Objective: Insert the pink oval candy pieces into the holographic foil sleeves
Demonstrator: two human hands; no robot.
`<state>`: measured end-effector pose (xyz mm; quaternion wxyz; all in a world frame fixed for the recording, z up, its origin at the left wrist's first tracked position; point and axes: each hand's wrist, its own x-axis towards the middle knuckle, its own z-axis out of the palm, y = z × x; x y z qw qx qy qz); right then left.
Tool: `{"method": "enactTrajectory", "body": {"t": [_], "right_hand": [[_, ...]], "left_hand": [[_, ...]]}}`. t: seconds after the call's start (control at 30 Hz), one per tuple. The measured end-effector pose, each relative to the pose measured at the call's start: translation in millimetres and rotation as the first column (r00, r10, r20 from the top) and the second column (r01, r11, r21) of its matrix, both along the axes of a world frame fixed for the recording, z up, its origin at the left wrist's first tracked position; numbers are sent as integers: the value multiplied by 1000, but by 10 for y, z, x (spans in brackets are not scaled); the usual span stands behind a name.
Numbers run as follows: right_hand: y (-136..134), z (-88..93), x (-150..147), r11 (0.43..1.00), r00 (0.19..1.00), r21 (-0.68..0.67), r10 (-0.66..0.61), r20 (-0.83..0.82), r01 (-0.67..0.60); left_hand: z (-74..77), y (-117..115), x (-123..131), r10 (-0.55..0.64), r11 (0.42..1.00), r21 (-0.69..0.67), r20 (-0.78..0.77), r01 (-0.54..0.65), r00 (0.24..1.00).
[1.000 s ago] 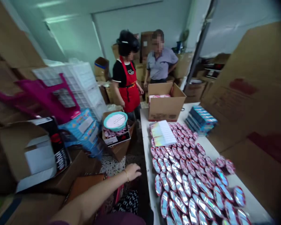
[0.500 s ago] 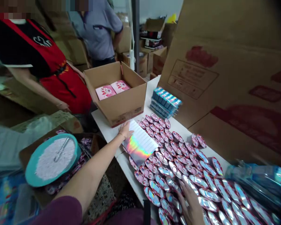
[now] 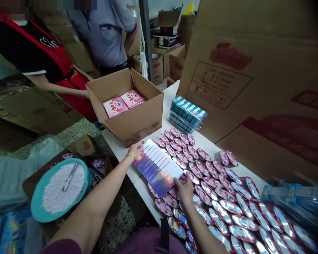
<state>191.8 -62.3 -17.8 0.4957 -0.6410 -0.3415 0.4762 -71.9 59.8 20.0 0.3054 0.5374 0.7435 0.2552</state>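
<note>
Rainbow-foil label sheet (image 3: pixel 157 168) lies just inside the white table's (image 3: pixel 144 195) near edge, with the cardboard carton (image 3: pixel 129 121) close beyond and foil packets (image 3: pixel 217 218) crowding the right. Left hand (image 3: pixel 134 151) pinches its upper corner; right hand (image 3: pixel 184 188) pinches its lower edge, both arms reaching forward.

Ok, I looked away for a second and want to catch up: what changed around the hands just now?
The left hand came over from beside the table onto the holographic sheet, and the right hand moved off the foil pouches to the sheet's opposite edge, so both now hold it. The open carton with its pink boxes stayed put.
</note>
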Motion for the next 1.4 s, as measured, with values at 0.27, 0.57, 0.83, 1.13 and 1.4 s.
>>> {"method": "enactTrajectory", "body": {"t": [0.27,0.57,0.83,1.13,1.4], "right_hand": [[-56,636,246,998,985,58,-17,-170,27],[-114,1151,927,947,917,145,-228,-326,287],[-363,1582,1605,983,992,134,-129,4,128],[-608,1895,1719,975,979,168,-166,118,145],[-980,1973,1834,940,948,276,-258,189,201]], "left_hand": [[864,-278,393,53,997,2,764,-84,643],[1405,-373,1014,-205,978,183,789,98,579],[1629,-576,1179,-573,817,263,473,513,670],[1824,-727,1352,-582,751,513,214,416,785],[1947,-901,1434,-688,585,610,26,534,725]]}}
